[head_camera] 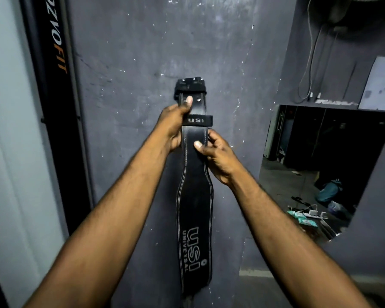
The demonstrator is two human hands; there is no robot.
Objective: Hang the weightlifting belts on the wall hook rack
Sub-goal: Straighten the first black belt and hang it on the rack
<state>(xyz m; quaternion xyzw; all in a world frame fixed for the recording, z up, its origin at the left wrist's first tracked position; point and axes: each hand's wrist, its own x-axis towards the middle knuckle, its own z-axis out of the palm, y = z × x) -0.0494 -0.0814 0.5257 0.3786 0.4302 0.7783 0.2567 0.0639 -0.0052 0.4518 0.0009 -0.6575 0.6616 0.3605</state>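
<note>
A black leather weightlifting belt (195, 218) with white stitching and "USI UNIVERSAL" lettering hangs straight down against the dark grey wall (131, 63). Its top end sits at a black hook mount (190, 84) on the wall; the hook itself is hidden by the belt. My left hand (173, 123) grips the belt's upper part from the left, thumb pressed on its face near the buckle holes. My right hand (216, 156) holds the belt's right edge just below the small "USI" keeper loop (197, 120), thumb on the front.
A black upright banner (53, 85) with orange and white lettering stands at the left beside a pale wall panel. At the right, a wall mirror (320, 163) reflects the floor with bags and small items. Cables (309, 63) and a fan hang above it.
</note>
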